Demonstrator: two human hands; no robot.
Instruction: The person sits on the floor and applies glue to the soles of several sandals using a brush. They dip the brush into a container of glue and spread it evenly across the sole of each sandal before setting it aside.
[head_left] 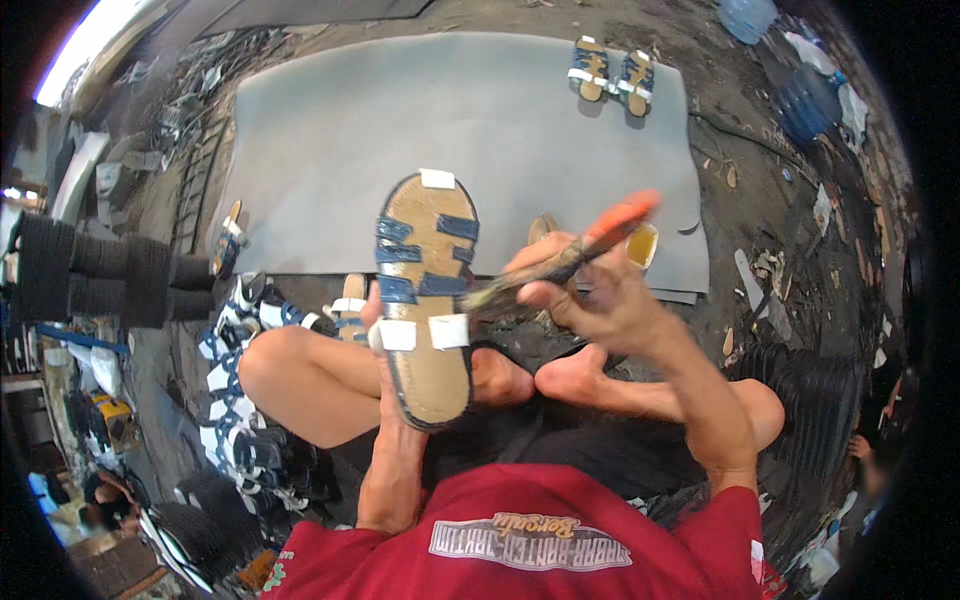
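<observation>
Upright before me is a sandal sole (428, 350) with a tan footbed, navy strap pieces along both sides and white tabs. My left hand (374, 312) grips it at its left edge, with most of the fingers hidden behind it. A brush (622, 218) with an orange handle end is pinched in my right hand (615, 305), slightly blurred. Its dark, smeared end reaches the sole's right edge by the straps; whether it touches I cannot tell. Just beyond my right hand stands a container of yellow stuff (642, 245), partly covered by the fingers.
A large grey sheet (380, 130) covers the ground ahead, with a pair of sandals (612, 75) at its far right. Many strapped pieces (235, 400) are heaped by my left knee. Dark stacks (110, 270) stand left; black soles (800, 410) lie right.
</observation>
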